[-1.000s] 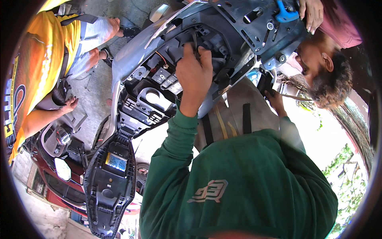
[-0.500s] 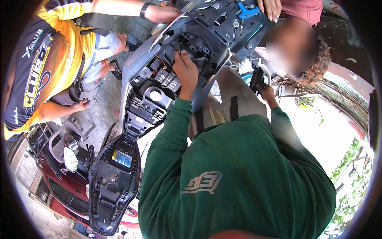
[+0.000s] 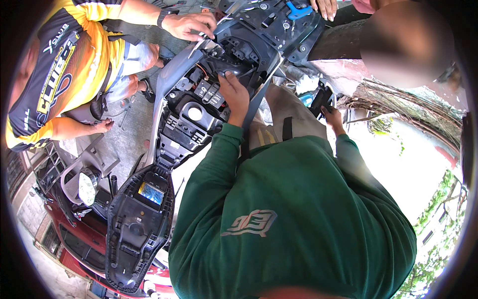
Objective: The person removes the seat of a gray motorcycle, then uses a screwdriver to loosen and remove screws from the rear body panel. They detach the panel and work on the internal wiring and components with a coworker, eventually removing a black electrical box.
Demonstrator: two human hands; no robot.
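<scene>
A scooter's opened body (image 3: 193, 112) runs lengthwise to my left, with its underseat bay exposed. My left hand (image 3: 234, 94) reaches into the far end of the bay, closed on the edge of a black plastic piece (image 3: 226, 66), with the thumb on top and the other fingers mostly hidden. Out to the right of the scooter, my right hand (image 3: 332, 117) is closed round a long black part (image 3: 320, 102), whose exact kind I cannot make out. The black fuse-box-like blocks (image 3: 209, 93) lie just left of my left wrist.
The tipped-up seat (image 3: 137, 229) shows its underside at lower left. A blue-handled tool (image 3: 298, 11) lies on the rear rack (image 3: 271, 22). One co-worker's hand (image 3: 191, 26) is at the body panel's edge; another person's hand (image 3: 324, 7) rests by the rack. A grey chair (image 3: 82, 169) stands left.
The co-worker's hand at upper left now shows in full at the panel's edge. My left hand has shifted slightly, and more of the black plastic piece shows under its thumb. My right hand stays put.
</scene>
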